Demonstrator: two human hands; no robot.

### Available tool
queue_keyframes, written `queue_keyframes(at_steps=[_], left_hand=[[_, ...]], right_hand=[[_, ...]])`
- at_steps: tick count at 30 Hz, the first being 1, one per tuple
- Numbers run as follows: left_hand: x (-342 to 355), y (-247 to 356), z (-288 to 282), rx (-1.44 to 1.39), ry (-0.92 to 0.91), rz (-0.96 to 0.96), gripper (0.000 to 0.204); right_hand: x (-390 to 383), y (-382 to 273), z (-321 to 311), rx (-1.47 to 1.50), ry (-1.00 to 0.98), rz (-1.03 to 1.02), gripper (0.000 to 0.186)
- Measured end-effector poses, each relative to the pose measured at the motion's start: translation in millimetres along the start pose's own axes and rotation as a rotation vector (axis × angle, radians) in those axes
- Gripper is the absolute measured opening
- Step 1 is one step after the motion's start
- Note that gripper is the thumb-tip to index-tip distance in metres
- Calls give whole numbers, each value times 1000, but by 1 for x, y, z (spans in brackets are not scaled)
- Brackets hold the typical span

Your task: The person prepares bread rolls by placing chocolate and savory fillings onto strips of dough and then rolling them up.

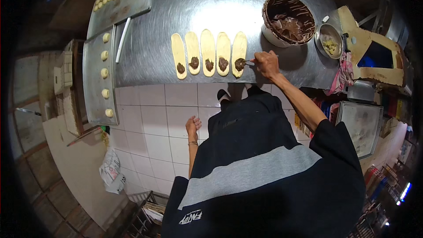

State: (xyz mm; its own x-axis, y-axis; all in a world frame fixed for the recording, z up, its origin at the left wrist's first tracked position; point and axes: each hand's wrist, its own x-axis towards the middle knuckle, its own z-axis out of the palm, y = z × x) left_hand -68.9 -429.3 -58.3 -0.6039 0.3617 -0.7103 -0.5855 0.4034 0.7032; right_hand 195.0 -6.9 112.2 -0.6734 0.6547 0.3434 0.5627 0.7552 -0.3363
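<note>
Several flat, elongated strips of dough lie side by side on the metal table, each with a dab of chocolate spread near its close end. At the rightmost dough strip (239, 46), my right hand (267, 65) grips a small utensil with a reddish handle (252, 60); its tip is in the chocolate spread (240, 64), so whether it is a spoon or a knife cannot be told. My left hand (193, 128) hangs below the table edge over the floor, fingers loosely apart and holding nothing. A white tub (274, 38) smeared with chocolate stands beyond my right hand.
A metal bowl (324, 52) with yellowish bits stands right of the tub, near a pink cloth (343, 74). At left, a tray (90, 71) bears rolled dough pieces; a white rod (123, 40) lies beside it. Another tray (132, 6) holds small dough balls.
</note>
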Motion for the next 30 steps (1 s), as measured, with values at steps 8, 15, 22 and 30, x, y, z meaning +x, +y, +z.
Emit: queue_keyframes(at_steps=[8,15,22,30], left_hand=[[-51,50,2,8,131,99,39],[-72,159,65,55,76,414,39],[-93,255,159,75,-233,540,40],[-90,297,228,-130,-750,275,54]], right_hand=[[66,-68,-99,586,452,478,16],[51,-49,-206,820,797,246,20],[21,-52,-159,953,209,645,43],[-60,-9,-141,372,280,728,35]])
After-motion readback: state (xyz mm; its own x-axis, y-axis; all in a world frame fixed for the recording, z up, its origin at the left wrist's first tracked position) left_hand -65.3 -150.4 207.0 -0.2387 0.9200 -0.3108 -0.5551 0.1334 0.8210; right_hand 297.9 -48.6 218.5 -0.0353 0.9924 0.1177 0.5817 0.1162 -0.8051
